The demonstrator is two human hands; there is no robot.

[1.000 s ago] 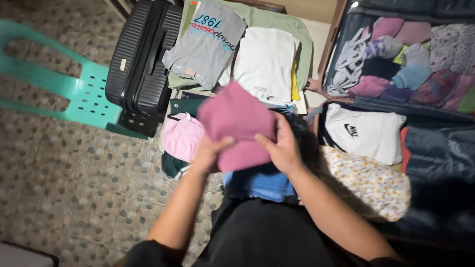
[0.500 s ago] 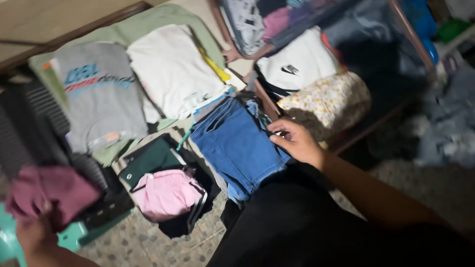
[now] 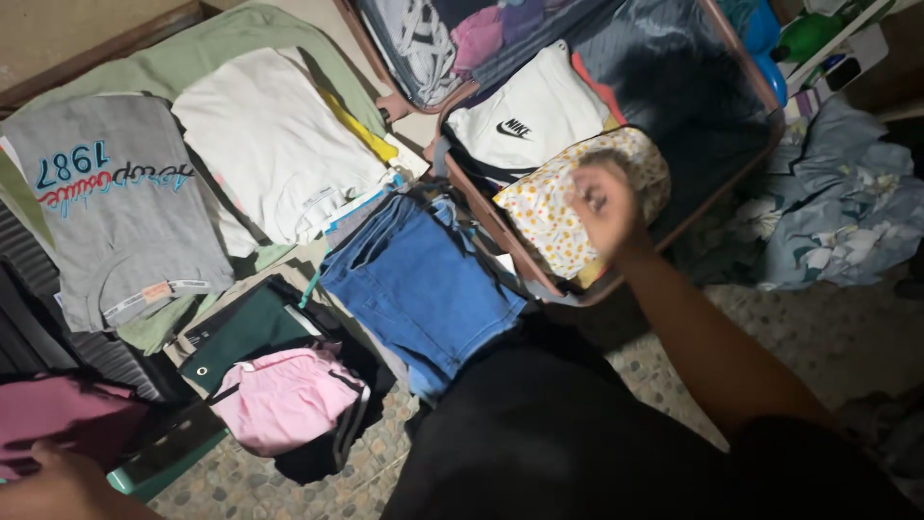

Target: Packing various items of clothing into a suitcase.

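Down at the lower left corner, the left hand (image 3: 53,481) is resting against a folded maroon cloth garment (image 3: 63,416); only part of this hand is showing, so whether its fingers are pinching the cloth or just lying on it cannot be told. Across the frame, the right hand (image 3: 602,204) is reaching over a folded cream fabric piece with small yellow flowers (image 3: 549,207), which is lying in the open brown-rimmed suitcase (image 3: 717,188). That hand is blurred, its fingers looking curled together, and whether it is touching the flowered piece cannot be told. Just beyond it, a folded white shirt with a black collar (image 3: 534,120) is sitting in the same suitcase. Between the two hands, folded blue denim jeans (image 3: 419,289) are lying beside the suitcase rim, with a folded pink garment (image 3: 284,397) on a dark green one (image 3: 245,332) nearer the left hand. Farther off, a folded grey printed t-shirt (image 3: 111,207) and a folded white t-shirt (image 3: 274,144) are lying side by side on a pale green cloth (image 3: 241,29).
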